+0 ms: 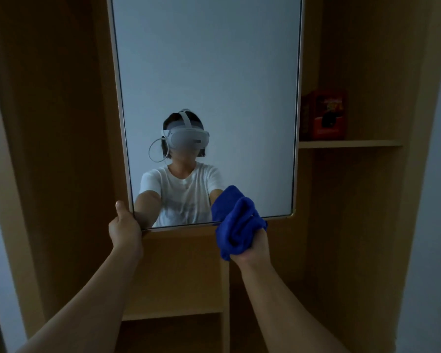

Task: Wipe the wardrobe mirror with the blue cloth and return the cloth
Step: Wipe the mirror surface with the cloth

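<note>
The tall wardrobe mirror (206, 72) in a pale frame fills the upper middle of the head view. My left hand (124, 229) grips its bottom left corner, thumb up along the frame's left edge. My right hand (252, 247) holds the bunched blue cloth (236, 225) and presses it against the mirror's bottom edge, right of centre. The cloth hides most of my right fingers. The glass reflects a person in a white shirt with a headset.
Wooden wardrobe panels surround the mirror. A shelf (349, 143) on the right carries a red box (325, 114) just beside the mirror's right edge. Lower compartments (173, 314) open below the mirror. A pale wall (433, 225) runs down the far right.
</note>
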The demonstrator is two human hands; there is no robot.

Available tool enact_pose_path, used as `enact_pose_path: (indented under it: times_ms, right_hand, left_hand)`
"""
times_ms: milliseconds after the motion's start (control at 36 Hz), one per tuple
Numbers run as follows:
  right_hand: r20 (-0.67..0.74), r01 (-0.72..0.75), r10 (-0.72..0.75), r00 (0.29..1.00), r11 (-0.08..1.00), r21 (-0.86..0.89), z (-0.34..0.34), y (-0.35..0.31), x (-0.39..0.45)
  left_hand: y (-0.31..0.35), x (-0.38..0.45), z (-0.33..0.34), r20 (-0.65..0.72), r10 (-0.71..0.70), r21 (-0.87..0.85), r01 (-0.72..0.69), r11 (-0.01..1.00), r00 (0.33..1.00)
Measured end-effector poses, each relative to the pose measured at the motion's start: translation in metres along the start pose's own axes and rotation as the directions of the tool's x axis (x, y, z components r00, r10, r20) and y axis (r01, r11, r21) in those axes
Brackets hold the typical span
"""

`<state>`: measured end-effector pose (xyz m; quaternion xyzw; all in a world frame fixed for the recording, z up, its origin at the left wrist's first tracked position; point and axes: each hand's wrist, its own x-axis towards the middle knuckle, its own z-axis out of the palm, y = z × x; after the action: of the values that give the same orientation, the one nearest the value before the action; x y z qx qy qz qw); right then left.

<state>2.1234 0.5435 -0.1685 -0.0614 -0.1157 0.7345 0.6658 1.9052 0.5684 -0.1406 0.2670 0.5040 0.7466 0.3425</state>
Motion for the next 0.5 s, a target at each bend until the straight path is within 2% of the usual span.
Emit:
enact_pose_path:
  times_ms: [222,333,389,500]
  right_hand:
    - [0.052,0.082,-0.091,0.995,0.986,0.147,-0.012,-0.035,0.001]
    - [0.026,0.119,-0.121,0.992,0.991,0.061,-0.013,-0.046,0.002]
    - [-0.029,0.179,-0.181,0.983,0.983,-0.046,-0.015,-0.047,0.003]
    - [-0.064,0.227,-0.233,0.970,0.971,-0.079,-0.021,-0.051,0.003]
  left_hand:
    - [-0.002,0.004,0.003,0.003,-0.013,-0.008,0.013,1.000,1.000]
    - [-0.004,0.005,0.003,0.004,-0.001,-0.009,0.001,1.000,1.000]
    - [-0.004,0.005,0.003,0.002,0.002,-0.012,-0.002,1.000,1.000]
    - [-0.004,0.004,0.004,0.000,0.013,-0.016,-0.013,1.000,1.000]
